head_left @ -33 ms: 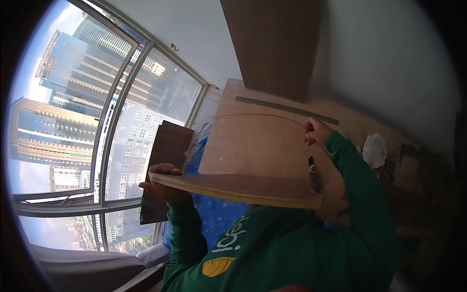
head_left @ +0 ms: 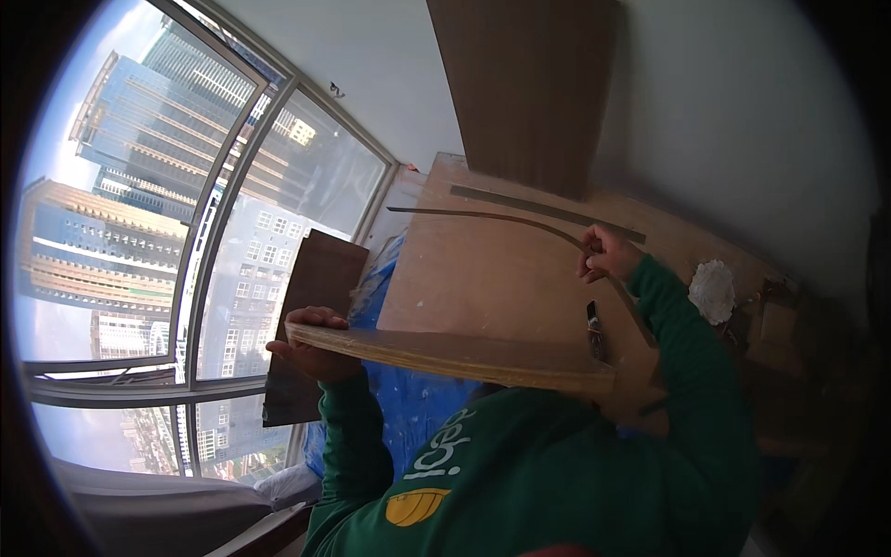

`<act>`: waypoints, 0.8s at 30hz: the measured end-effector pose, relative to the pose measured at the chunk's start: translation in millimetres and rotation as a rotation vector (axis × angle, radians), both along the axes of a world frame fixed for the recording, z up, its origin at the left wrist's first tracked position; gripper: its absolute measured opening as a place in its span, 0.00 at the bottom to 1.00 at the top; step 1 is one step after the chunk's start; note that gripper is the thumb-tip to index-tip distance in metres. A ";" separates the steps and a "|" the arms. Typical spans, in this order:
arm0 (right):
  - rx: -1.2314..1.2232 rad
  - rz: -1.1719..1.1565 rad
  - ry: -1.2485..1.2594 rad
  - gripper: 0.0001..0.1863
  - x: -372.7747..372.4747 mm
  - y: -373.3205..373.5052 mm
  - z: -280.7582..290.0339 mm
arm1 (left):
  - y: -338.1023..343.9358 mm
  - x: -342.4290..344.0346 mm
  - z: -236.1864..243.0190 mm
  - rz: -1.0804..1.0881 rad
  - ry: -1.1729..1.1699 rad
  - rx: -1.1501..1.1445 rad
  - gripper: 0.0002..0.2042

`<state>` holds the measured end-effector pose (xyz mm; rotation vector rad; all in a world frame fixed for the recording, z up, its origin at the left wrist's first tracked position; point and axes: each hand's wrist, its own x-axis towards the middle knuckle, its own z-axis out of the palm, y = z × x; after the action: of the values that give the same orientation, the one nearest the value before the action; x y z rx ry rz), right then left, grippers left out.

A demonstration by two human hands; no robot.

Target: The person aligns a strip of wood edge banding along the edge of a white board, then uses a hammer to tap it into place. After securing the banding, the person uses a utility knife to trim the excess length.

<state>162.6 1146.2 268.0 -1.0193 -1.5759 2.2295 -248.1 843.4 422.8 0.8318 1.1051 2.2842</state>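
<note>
My left hand [head_left: 314, 345] grips the left end of a plywood board [head_left: 445, 357], fingers over the top and thumb below; the board's layered edge faces me. My right hand [head_left: 603, 252] pinches a long, thin, flexible edging strip [head_left: 497, 215], which arches leftward over the worktable [head_left: 436, 278] and hangs down to the right past my fingers. Behind it a second straight strip [head_left: 510, 204] lies on the tabletop. Below my right hand lies a narrow dark and metal tool [head_left: 596, 334], perhaps a utility knife.
A tall brown panel [head_left: 524, 93] stands at the back. A dark board [head_left: 311, 274] is by the window at left, over a blue sheet [head_left: 408, 418]. A crumpled white wad [head_left: 713, 290] and unclear items sit at right. A grey cloth [head_left: 158, 506] lies lower left.
The strip in my right hand has shifted and twisted, showing more of its flat face, with its far end slightly higher. My left hand still grips the board.
</note>
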 end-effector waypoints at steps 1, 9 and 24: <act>-0.008 -0.043 0.039 0.16 11.3 -9.5 30.3 | 1.0 1.5 -1.6 0.024 -0.065 0.021 0.43; 0.507 -0.390 -0.119 0.24 83.1 -92.7 190.1 | 9.6 5.6 -11.9 0.147 0.006 -0.010 0.39; 0.532 -0.677 0.445 0.26 239.5 -85.5 254.5 | 5.1 6.0 -22.5 0.091 -0.004 0.009 0.36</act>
<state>402.1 1060.7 522.5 -0.6881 -1.2595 1.3545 -242.1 848.5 400.3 0.7943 1.1539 2.3655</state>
